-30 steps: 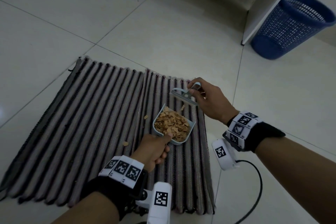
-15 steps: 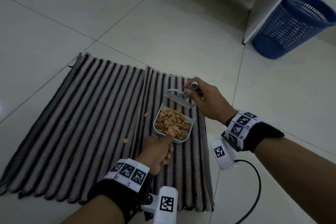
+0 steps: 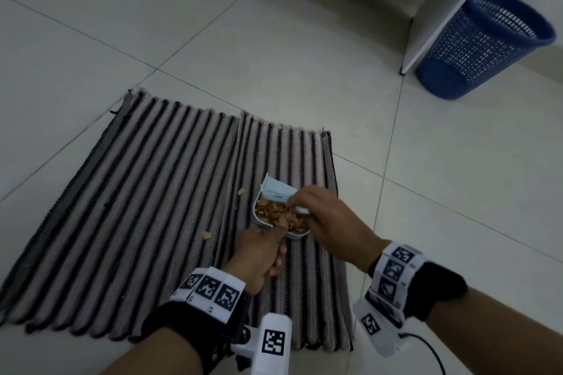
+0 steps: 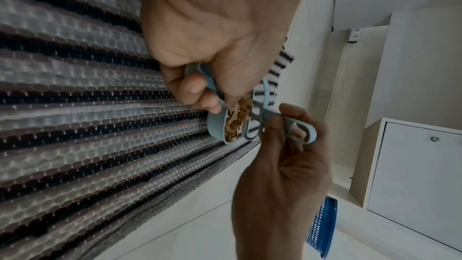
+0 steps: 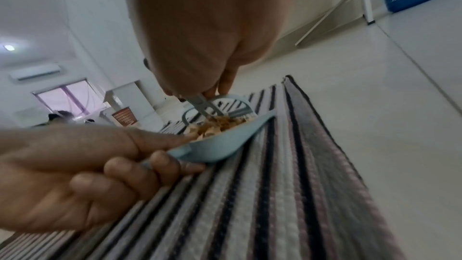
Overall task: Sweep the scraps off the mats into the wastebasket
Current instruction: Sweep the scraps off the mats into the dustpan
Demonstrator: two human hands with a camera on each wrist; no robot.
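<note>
Two stray scraps (image 3: 207, 235) remain on the mats (image 3: 122, 207). Left hand (image 3: 259, 256) grips the dustpan (image 3: 262, 224) handle, pan now lifted and full. Right hand (image 3: 335, 228) has brought the brush (image 3: 278, 192) over the load – fingers pinching its handle, pinning scraps. Wastebasket (image 3: 484, 42) far right – carry next.

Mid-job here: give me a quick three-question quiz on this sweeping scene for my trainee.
1. True or false: the dustpan is empty.
2. Which hand holds the small brush? A) left B) right
3. How many loose scraps lie on the mats outside the dustpan?

Key: 1. False, it holds a heap of brown scraps. 2. B, the right hand; the left hand grips the dustpan handle. 3. Two are visible, left of the dustpan; the wastebasket stands apart.
</note>
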